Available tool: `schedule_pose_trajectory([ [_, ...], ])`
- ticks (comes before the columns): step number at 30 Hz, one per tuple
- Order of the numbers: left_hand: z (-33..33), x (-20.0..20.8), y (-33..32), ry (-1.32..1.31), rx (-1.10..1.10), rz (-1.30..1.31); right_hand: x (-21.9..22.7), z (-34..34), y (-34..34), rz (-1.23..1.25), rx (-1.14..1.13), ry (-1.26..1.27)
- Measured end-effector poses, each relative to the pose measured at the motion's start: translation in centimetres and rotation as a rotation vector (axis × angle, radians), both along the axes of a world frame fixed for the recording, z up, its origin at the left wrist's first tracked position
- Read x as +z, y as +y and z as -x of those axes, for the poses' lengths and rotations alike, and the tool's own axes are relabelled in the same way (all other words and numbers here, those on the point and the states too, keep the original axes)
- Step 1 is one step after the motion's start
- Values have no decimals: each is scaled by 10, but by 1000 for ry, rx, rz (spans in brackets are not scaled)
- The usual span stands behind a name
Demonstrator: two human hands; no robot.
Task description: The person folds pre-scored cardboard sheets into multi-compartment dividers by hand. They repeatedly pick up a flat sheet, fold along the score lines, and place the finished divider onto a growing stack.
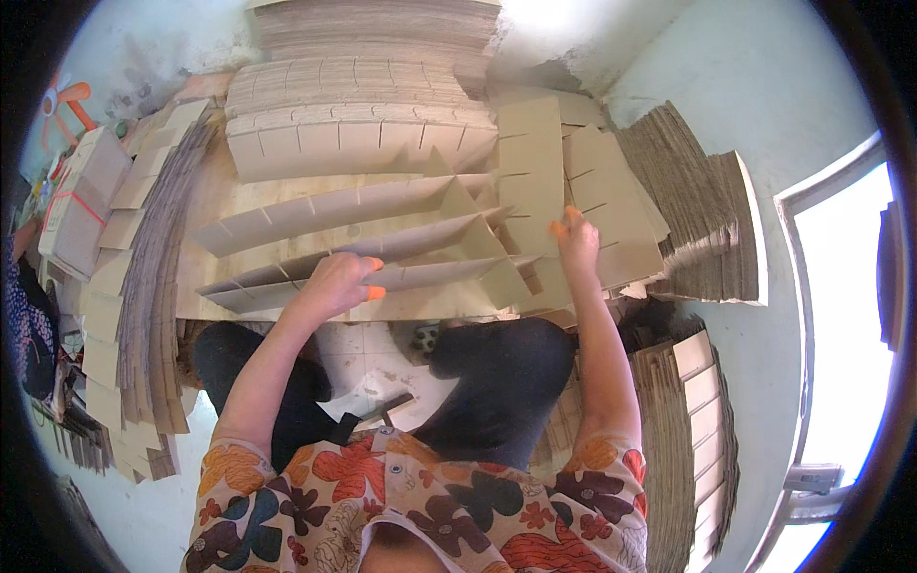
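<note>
Divider strips: long slotted cardboard strips (363,244) are lying fanned across the surface (215,196), at about 11 o'clock from the seated person's knees, near the middle of the view.
Left hand: the left hand (336,284) is pressing down on the nearest strip, fingers curled over its top edge, orange rubber tips on two fingers; it is clamping the strip rather than lifting it.
Right hand: the right hand (576,241) is reaching out at 1 o'clock, fingers closing on a short slotted cross piece (532,177) standing upright at the strips' right ends.
Stock around: a tall stack of slotted blanks (353,119) is sitting at 12 o'clock, loose cut pieces (702,215) are piling at 2 o'clock, and more bundles (143,286) are leaning at 9 o'clock.
Risk: I'd judge that the cross piece could miss its slots and buckle a strip, since the strips are splaying unevenly and only one is being held. The leaning piles could also slide into the work if nudged by an elbow.
</note>
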State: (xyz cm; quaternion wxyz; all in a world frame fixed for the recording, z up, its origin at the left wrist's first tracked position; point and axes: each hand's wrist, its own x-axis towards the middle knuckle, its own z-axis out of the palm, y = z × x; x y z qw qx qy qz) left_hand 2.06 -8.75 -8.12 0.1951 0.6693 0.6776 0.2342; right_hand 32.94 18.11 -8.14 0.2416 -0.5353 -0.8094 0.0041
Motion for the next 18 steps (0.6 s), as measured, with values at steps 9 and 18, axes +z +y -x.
schedule_pose_trajectory([
  [9,-1,-10,4,49,27,-50,-12,33,14,148,-130,-217],
  [18,-1,-17,5,95,46,-131,-32,23,15,-155,-180,-507],
])
